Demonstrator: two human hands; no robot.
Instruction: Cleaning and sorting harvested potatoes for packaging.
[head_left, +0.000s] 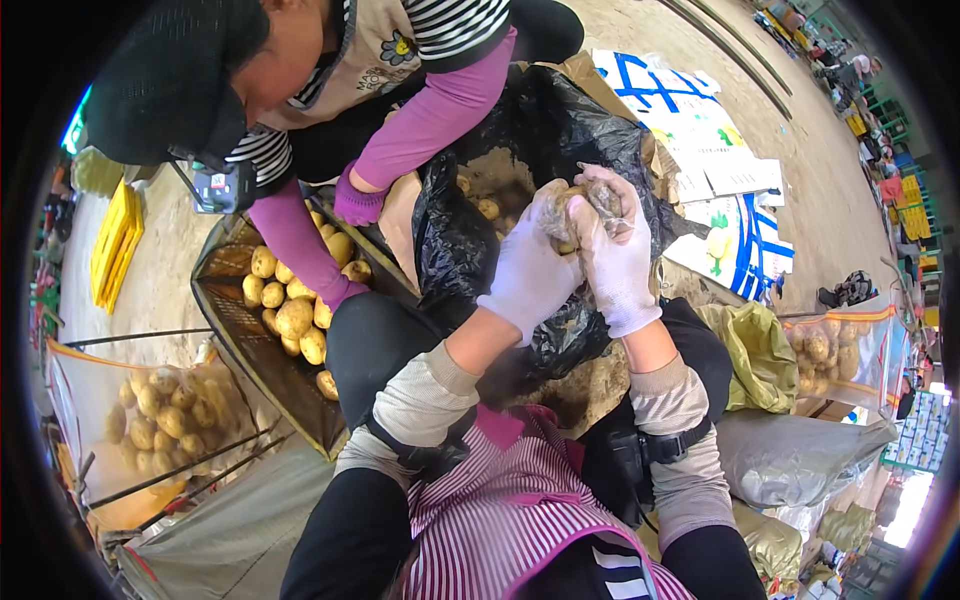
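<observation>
In white knit gloves, my left hand (536, 259) and my right hand (619, 251) come together above a container lined with a black plastic bag (457, 251). Between them they hold crumpled clear plastic film (604, 199) around something roundish and brownish, perhaps a potato; the fingers hide most of it. Down inside the black liner lie several potatoes (488, 208) beside brown, dusty material. To the left of my knee stands a crate (247, 352) holding many potatoes (294, 319).
A co-worker (442, 112) in purple sleeves and gloves leans over the crate from the upper left. Clear bags of potatoes (169, 420) stand left and right (825, 352). Printed cardboard (705, 157) with blue tape lies beyond the liner. A green-yellow sack (750, 352) is by my right knee.
</observation>
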